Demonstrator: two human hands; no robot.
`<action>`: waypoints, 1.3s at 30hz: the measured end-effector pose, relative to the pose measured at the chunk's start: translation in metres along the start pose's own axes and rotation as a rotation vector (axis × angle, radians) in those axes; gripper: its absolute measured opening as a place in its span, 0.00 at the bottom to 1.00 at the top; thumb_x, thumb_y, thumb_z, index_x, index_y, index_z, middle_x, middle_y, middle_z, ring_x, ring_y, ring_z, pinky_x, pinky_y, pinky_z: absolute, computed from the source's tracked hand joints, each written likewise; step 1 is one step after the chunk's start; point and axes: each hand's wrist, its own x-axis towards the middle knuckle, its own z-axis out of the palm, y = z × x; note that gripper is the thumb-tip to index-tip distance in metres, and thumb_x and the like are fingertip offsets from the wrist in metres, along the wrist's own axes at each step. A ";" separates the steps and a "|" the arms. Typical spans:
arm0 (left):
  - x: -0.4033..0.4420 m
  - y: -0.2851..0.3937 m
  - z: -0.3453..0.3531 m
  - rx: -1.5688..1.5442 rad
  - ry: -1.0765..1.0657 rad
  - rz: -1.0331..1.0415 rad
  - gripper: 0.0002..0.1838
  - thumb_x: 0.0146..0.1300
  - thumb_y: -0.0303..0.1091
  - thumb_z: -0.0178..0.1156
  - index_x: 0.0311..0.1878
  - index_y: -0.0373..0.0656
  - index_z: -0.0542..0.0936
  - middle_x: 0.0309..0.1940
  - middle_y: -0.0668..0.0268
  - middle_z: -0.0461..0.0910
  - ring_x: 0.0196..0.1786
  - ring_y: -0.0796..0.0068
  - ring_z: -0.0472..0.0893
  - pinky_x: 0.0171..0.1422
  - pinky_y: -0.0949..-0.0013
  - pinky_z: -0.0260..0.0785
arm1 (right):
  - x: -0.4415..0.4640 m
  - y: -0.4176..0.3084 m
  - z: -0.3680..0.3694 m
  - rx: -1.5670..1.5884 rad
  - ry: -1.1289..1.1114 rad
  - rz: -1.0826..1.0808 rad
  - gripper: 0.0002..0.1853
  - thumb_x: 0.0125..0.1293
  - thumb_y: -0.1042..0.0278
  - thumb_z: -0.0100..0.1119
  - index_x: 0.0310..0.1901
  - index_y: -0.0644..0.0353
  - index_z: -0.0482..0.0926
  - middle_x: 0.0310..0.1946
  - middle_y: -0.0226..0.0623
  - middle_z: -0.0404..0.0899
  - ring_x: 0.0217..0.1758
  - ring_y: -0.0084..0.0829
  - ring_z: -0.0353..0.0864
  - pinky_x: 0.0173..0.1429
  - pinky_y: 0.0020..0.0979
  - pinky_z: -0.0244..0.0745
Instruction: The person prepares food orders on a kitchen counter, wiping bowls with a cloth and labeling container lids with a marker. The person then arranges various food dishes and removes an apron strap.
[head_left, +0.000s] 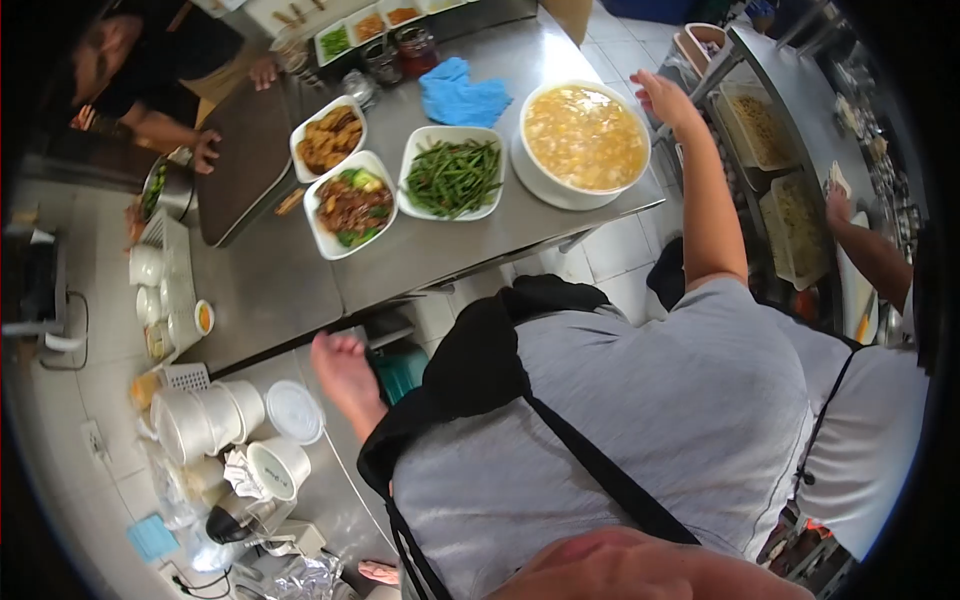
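Note:
My right hand [660,98] is raised just past the right rim of a large white bowl of pale yellow soup [582,138]. Its fingers are apart and nothing is in them. Lower left, my left hand [343,362] hangs by the table's near edge, slightly blurred, with loosely bent fingers and nothing visible in it. Beside the soup sits a square white bowl of green beans [452,175]. Further left are a bowl of sauced meat with greens [350,207] and a bowl of browned fried pieces [332,138]. A crumpled blue cloth [460,95] lies behind the beans.
A person's hand [207,150] rests at a dark tray [245,165] across the steel table [300,285]. Another person's hand [838,207] is at the right counter. White tubs [205,420] stand lower left. Food containers [752,125] fill the right rack.

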 end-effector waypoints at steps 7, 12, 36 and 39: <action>0.041 -0.115 0.177 0.470 -0.629 -0.773 0.24 0.62 0.42 0.44 0.57 0.36 0.59 0.49 0.53 0.67 0.51 0.64 0.69 0.53 0.64 0.62 | -0.014 0.065 0.022 0.638 -0.186 0.344 0.31 0.61 0.38 0.26 0.52 0.54 0.67 0.43 0.34 0.71 0.44 0.26 0.70 0.48 0.28 0.63; 0.052 -0.184 0.210 0.505 -0.543 -0.940 0.31 0.60 0.48 0.47 0.60 0.42 0.51 0.55 0.59 0.59 0.55 0.67 0.63 0.59 0.59 0.50 | -0.020 0.052 0.031 0.853 -0.306 0.421 0.31 0.62 0.40 0.27 0.53 0.58 0.66 0.47 0.35 0.70 0.49 0.25 0.70 0.52 0.26 0.64; 0.023 -0.108 0.226 0.283 -0.626 -0.532 0.31 0.59 0.47 0.48 0.63 0.59 0.48 0.52 0.69 0.64 0.49 0.76 0.68 0.49 0.64 0.63 | -0.036 -0.084 0.015 0.804 -0.453 0.396 0.23 0.65 0.53 0.35 0.50 0.66 0.64 0.44 0.45 0.71 0.44 0.34 0.73 0.47 0.31 0.70; 0.030 -0.067 0.210 0.299 -0.502 -0.518 0.29 0.60 0.47 0.47 0.62 0.57 0.50 0.49 0.71 0.66 0.47 0.79 0.70 0.49 0.66 0.65 | -0.018 -0.099 0.053 0.817 -0.651 0.373 0.24 0.64 0.52 0.36 0.51 0.65 0.65 0.47 0.43 0.70 0.49 0.34 0.71 0.52 0.32 0.66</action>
